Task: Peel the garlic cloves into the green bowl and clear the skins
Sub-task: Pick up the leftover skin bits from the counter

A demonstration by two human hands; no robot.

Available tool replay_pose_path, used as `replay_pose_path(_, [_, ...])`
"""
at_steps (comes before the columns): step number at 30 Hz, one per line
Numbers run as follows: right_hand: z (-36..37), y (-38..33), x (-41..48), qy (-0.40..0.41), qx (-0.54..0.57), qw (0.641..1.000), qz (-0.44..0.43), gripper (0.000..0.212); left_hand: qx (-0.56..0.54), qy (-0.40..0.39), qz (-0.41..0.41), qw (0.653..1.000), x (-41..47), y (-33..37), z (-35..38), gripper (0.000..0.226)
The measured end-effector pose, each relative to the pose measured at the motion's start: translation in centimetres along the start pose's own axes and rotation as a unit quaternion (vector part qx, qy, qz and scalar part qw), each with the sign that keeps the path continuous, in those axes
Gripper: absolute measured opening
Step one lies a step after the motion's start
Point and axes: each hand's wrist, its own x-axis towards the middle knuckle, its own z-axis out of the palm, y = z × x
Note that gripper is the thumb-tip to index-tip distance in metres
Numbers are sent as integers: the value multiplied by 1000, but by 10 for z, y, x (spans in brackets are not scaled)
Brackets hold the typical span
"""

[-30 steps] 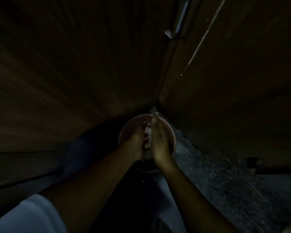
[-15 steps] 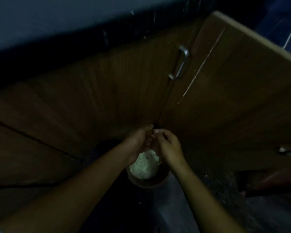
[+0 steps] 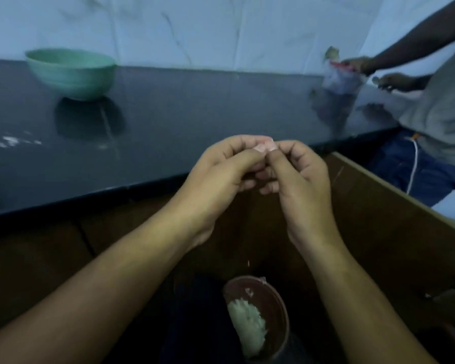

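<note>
My left hand [image 3: 221, 177] and my right hand [image 3: 297, 179] meet in front of the counter edge, fingers curled, and together pinch a small pale pinkish piece, a garlic clove or skin [image 3: 265, 146], at their fingertips. The green bowl [image 3: 71, 72] stands far left on the dark counter [image 3: 195, 109], well away from both hands. Below the hands, on the floor, a brown round bin [image 3: 271, 306] holds a heap of pale garlic skins [image 3: 247, 327].
An open wooden cabinet door [image 3: 394, 232] stands to the right of my hands. Another person [image 3: 436, 101] at the counter's right end handles a clear bag [image 3: 339, 77]. White scraps [image 3: 8, 140] lie on the counter's left part.
My view has lifted from the bin at the cabinet foot up to the counter. Both hands have risen out of the bin to counter height, still joined at the fingertips.
</note>
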Motion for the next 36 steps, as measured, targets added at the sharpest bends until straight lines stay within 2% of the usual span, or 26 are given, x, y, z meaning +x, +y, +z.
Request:
replay_pose_path(7, [110,-57,27,-119,54,989,-66,19,91,129,79,984,-39,75,-96,28])
replay_pose_path(12, [199,-62,34,-214,85,970,-72,27,151,213,75,962,-65,90,-176,33])
replay_pose_path(16, [255,-58,37,-241,101,964,-54,39,173,296,77,936,-82,91,-239,18])
replay_pose_path(20, [288,-45,48,-228,142,961,58,51,216,377,85,897,-96,89,-295,15])
replay_pose_path(23, [303,-32,58,-243,143,952,120,55,250,395,70,881,-102,79,-327,17])
replay_pose_path(25, [315,-31,59,-282,150,938,134,52,256,398,36,880,-102,72,-341,21])
replay_pose_path(28, [331,-32,55,-348,124,926,82,25,236,388,5,891,-97,66,-347,26])
replay_pose_path(30, [337,-29,56,-362,117,924,38,16,234,382,6,894,-95,65,-346,27])
replay_pose_path(36, [342,-26,75,-406,117,906,-3,18,253,375,7,892,-95,65,-347,26])
